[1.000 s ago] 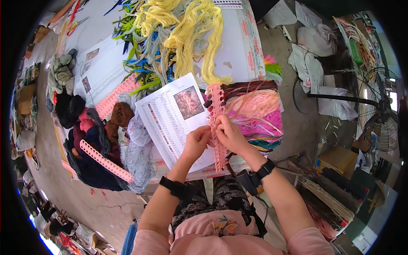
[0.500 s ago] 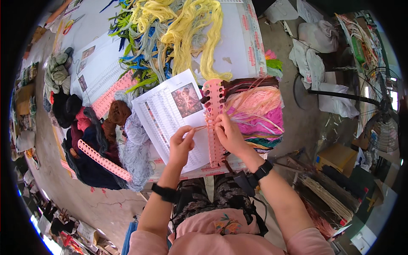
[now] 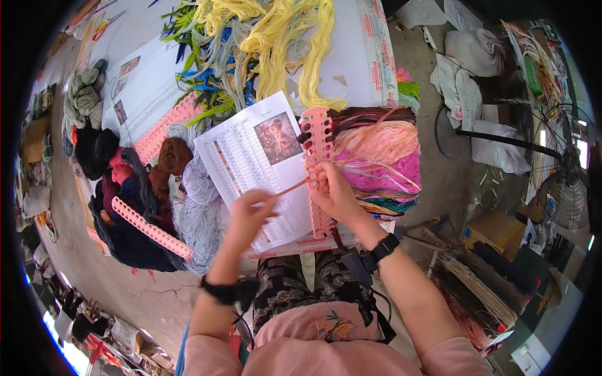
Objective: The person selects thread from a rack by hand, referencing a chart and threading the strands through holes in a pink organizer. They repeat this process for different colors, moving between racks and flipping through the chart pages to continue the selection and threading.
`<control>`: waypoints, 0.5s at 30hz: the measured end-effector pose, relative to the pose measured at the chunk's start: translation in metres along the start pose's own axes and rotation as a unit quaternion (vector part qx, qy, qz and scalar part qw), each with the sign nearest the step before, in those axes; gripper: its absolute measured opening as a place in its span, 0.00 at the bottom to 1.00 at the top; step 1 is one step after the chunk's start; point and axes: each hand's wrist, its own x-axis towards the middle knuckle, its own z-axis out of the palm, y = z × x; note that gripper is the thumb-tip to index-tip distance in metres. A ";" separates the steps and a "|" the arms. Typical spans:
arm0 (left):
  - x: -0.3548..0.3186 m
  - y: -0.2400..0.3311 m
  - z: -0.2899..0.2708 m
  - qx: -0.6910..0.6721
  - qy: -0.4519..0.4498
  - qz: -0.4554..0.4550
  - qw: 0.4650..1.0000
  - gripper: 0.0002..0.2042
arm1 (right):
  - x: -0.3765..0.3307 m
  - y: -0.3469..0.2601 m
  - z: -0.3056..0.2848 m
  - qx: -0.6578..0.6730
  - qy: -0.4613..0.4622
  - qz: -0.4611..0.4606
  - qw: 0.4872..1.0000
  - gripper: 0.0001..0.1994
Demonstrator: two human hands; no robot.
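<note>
A tan-brown strand of embroidery thread (image 3: 292, 187) stretches between my hands, above a printed colour chart (image 3: 276, 216) with a small picture. My left hand (image 3: 249, 216), a little blurred, is closed on its left end. At the other end my right hand (image 3: 332, 191) pinches the strand against a pink thread-holder strip (image 3: 318, 125) with holes along its edges. Dark thread is looped at some of its upper holes. Right of the strip lies a thick bundle of pink, magenta, peach and dark threads (image 3: 382, 147). My right fingers cover the strip's middle.
Yellow skeins (image 3: 269, 47) lie over green and blue ones at the back. On the left are dark skeins (image 3: 135, 207), a pale blue-grey skein (image 3: 197, 207) and another pink strip (image 3: 150, 229). Scissors (image 3: 103, 28) rest far left. A fan (image 3: 561, 169) stands at right.
My left hand has moved left and slightly down, drawing a longer length of the brown thread out from the strip. My right hand stays at the strip.
</note>
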 end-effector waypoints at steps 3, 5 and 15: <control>-0.046 -0.041 -0.137 -0.115 0.038 -0.019 0.992 0.13 | 0.007 0.005 0.008 -0.046 0.056 -0.082 0.994 0.21; -0.080 -0.041 -0.211 -0.407 0.123 0.018 0.905 0.10 | 0.009 0.006 0.010 -0.063 0.039 -0.065 0.995 0.20; -0.061 -0.100 -0.086 -0.072 0.156 -0.043 0.984 0.18 | -0.041 -0.001 0.000 -0.139 0.104 -0.004 0.985 0.15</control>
